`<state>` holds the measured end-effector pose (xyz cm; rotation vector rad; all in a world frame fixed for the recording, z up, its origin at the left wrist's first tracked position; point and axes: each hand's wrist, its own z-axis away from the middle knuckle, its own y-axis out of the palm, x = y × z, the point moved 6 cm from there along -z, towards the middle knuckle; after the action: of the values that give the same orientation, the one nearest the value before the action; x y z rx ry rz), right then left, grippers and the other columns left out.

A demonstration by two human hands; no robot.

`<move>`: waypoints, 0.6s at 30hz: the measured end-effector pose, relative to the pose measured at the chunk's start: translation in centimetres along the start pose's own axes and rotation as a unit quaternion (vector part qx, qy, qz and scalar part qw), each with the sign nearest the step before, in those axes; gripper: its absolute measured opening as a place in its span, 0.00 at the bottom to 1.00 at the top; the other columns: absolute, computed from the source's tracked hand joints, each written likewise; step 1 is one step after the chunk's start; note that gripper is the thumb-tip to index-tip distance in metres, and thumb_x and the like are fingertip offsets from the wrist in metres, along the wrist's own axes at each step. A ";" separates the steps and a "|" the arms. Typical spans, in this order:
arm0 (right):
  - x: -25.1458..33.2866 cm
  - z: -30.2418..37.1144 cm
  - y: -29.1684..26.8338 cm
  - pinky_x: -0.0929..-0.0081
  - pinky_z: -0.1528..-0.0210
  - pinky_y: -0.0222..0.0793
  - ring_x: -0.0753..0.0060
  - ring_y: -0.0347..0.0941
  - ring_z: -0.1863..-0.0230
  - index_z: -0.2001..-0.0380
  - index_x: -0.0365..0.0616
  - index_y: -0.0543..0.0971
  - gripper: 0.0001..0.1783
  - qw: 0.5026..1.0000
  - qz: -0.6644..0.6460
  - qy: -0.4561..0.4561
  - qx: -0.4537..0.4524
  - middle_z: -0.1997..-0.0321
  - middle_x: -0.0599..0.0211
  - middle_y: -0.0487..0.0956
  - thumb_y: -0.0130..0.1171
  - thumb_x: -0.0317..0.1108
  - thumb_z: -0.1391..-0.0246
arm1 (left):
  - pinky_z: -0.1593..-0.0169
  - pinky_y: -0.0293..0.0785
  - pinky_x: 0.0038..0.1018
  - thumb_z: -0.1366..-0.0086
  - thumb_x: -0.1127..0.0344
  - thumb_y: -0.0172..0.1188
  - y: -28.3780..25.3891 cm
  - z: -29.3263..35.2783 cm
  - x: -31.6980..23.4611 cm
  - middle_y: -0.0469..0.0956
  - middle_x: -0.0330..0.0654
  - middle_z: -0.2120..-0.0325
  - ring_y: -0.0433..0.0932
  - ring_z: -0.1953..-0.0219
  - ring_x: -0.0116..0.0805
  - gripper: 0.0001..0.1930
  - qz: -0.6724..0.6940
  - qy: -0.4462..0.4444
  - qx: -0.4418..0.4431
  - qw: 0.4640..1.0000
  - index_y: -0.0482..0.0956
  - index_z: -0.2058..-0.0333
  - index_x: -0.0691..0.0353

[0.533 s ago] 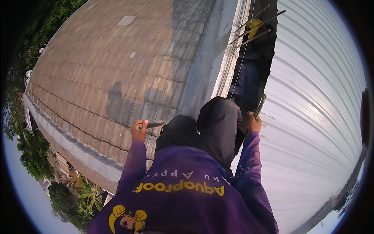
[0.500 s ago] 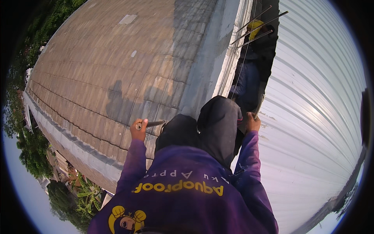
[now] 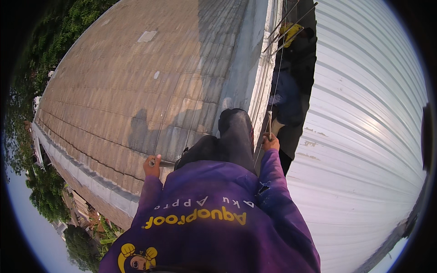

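My left hand (image 3: 152, 167), low over the tiled roof, is closed around a dark rod-like tool (image 3: 167, 164). The tool's round end shows at the fist and its shaft runs right, toward my leg. My right hand (image 3: 271, 142) grips a slim, upright tool with a light shaft (image 3: 270, 122), whose exact kind I cannot make out. It is held over the dark gap beside the white-edged wall (image 3: 261, 68). My dark-trousered legs (image 3: 227, 141) are between the hands.
Brown roof tiles (image 3: 114, 86) slope away on the left. Ribbed white metal roofing (image 3: 359, 127) lies right of the gap. Inside the gap is another person (image 3: 287, 91) in blue and yellow. Thin rods (image 3: 291, 29) and wires cross the gap. Trees (image 3: 45, 191) stand beyond the roof edge.
My right hand has moved left with its tool, from the metal roofing's edge to over the gap by the wall. My left hand has shifted slightly left and down, and my legs have moved left.
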<state>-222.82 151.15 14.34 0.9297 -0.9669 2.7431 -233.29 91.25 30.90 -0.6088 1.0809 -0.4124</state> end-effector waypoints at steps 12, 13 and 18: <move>-1.0 -5.2 5.1 0.57 0.51 0.79 0.57 0.87 0.56 0.52 0.54 0.82 0.11 0.988 0.154 0.011 -0.031 0.64 0.63 0.88 0.62 0.39 0.36 | 0.59 0.74 0.32 0.31 0.55 0.70 2.4 -9.6 0.3 0.81 0.40 0.76 0.77 0.70 0.31 0.18 -0.004 0.043 -0.140 0.989 0.80 0.73 0.63; 0.4 -5.5 5.7 0.57 0.51 0.79 0.55 0.86 0.55 0.51 0.55 0.81 0.12 0.985 0.169 0.020 -0.027 0.63 0.63 0.88 0.61 0.40 0.36 | 0.59 0.74 0.32 0.30 0.55 0.69 2.9 -11.2 0.7 0.81 0.40 0.76 0.78 0.71 0.31 0.18 0.007 0.039 -0.146 0.988 0.81 0.73 0.63; 2.5 -8.7 8.5 0.50 0.46 0.77 0.44 0.83 0.49 0.48 0.54 0.78 0.14 0.984 0.137 0.114 -0.012 0.56 0.52 0.87 0.59 0.44 0.33 | 0.69 0.71 0.28 0.29 0.49 0.68 7.5 -22.0 -1.8 0.82 0.41 0.76 0.77 0.74 0.30 0.21 0.044 -0.024 -0.115 0.992 0.79 0.74 0.60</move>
<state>-231.70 149.25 5.81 0.4947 -1.1561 2.9665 -253.81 92.43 19.97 -0.7675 1.1132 -0.1967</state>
